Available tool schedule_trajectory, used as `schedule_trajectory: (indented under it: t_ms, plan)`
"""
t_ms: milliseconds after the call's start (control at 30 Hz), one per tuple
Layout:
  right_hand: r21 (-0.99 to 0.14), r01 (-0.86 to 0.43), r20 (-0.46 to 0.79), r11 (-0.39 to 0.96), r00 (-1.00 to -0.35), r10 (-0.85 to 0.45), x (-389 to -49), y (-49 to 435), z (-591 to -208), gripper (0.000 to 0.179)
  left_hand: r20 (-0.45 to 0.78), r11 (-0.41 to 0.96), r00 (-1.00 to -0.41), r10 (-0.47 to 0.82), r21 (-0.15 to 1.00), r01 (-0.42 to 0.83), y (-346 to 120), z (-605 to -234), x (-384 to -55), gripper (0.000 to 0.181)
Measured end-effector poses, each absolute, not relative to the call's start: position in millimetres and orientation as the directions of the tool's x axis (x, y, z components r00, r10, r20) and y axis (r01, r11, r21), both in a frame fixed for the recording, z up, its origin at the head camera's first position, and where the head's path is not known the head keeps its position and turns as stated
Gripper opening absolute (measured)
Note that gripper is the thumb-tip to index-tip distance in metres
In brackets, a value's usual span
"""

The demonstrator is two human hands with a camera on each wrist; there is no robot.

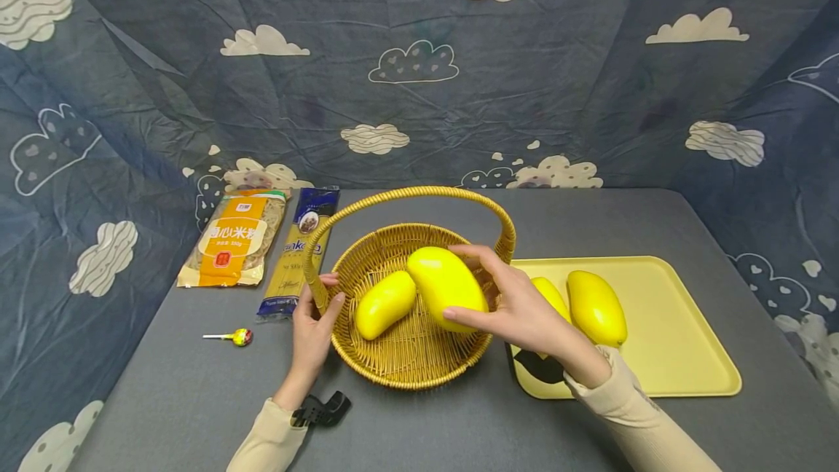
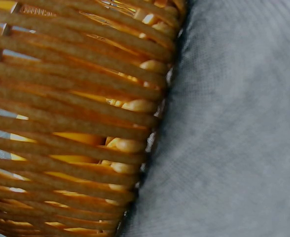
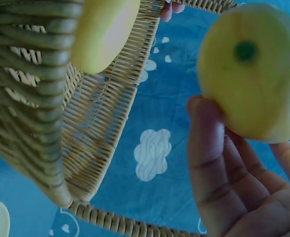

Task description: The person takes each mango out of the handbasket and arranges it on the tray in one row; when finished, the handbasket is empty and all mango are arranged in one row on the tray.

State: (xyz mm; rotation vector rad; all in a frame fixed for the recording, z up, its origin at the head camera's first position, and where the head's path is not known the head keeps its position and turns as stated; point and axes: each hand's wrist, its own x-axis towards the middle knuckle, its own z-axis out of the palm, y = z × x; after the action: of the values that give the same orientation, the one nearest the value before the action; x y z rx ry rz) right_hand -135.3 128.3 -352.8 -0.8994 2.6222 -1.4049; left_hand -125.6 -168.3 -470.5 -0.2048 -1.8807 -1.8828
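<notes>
A yellow mango (image 1: 446,288) is held by my right hand (image 1: 518,297) above the right part of a wicker basket (image 1: 413,377). In the right wrist view, the thumb and fingers of that hand lie around the mango (image 3: 253,74), and a dark green spot shows on its end. Another mango (image 1: 385,304) lies inside the basket. My left hand (image 1: 313,330) grips the basket's left rim by the foot of the arched handle (image 1: 419,193); some of its fingers are hidden behind it. The basket's woven side (image 2: 76,118) fills much of the left wrist view.
Right of the basket, a pale yellow tray (image 1: 682,333) carries two mangoes, one partly covered by my right hand. To the left lie a noodle bag (image 1: 232,239), a blue-and-yellow pasta pack (image 1: 288,268) and a lollipop (image 1: 239,337). A cloud-patterned cloth hangs behind.
</notes>
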Motion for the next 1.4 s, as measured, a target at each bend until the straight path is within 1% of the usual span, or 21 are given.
schedule_trajectory:
  t_ms: [200,533,833,1033,1100,1233,1400]
  plan:
    - [-0.756,-0.507,0.316,0.415,-0.837,-0.447,-128,140,-353,0.076,0.430,0.051,-0.876,-0.218,0.901,0.430,-168,-470,-126,0.021]
    - [-0.717,-0.588,0.483,0.375,-0.807,-0.341,-118,169,-354,0.084,0.415,0.059,-0.882,-0.225,0.909,0.413,-168,-469,-125,0.022]
    - [-0.703,-0.590,0.575,0.396,-0.800,-0.171,-115,201,-362,0.080,0.430,0.043,-0.876,-0.221,0.901,0.431,-168,-469,-125,0.022]
    - [-0.746,-0.548,0.576,0.379,-0.816,-0.047,-118,221,-375,0.075,0.433,0.039,-0.875,-0.217,0.899,0.435,-168,-470,-125,0.021]
    - [-0.755,-0.522,0.565,0.396,-0.825,-0.011,-118,228,-377,0.074,0.434,0.040,-0.874,-0.217,0.899,0.437,-168,-470,-125,0.021]
    - [-0.790,-0.440,0.518,0.426,-0.852,0.081,-119,240,-381,0.071,0.438,0.040,-0.872,-0.218,0.897,0.440,-168,-471,-125,0.021]
    - [-0.845,-0.337,0.444,0.415,-0.875,0.193,-123,258,-389,0.069,0.443,0.039,-0.870,-0.216,0.894,0.446,-167,-470,-125,0.021]
